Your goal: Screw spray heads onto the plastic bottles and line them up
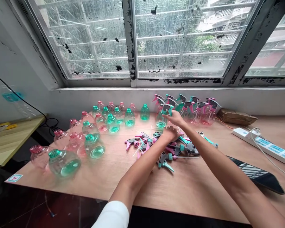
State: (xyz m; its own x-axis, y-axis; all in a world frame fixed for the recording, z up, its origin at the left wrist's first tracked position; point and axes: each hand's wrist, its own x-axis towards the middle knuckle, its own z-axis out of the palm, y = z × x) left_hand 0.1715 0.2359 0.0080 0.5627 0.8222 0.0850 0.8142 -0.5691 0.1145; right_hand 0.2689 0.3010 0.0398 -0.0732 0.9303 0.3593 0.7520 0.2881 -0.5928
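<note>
My right hand [174,118] reaches forward and is closed on the grey and teal spray head of a green bottle [161,121] that stands on the wooden table [114,177]. My left hand [169,133] hovers just below it, over a loose pile of pink and teal spray triggers [165,147]; its fingers curl down and I cannot see whether they hold one. Behind the right hand stands a row of finished bottles with spray heads [197,109]. To the left stand several open pink and green bottles [92,133] without heads.
A white power strip [263,145] with a cable lies at the right, a dark keyboard [256,174] nearer the front right. A brown cardboard piece [237,116] sits by the wall. A second, lower table [9,139] stands at the left. The window sill runs behind.
</note>
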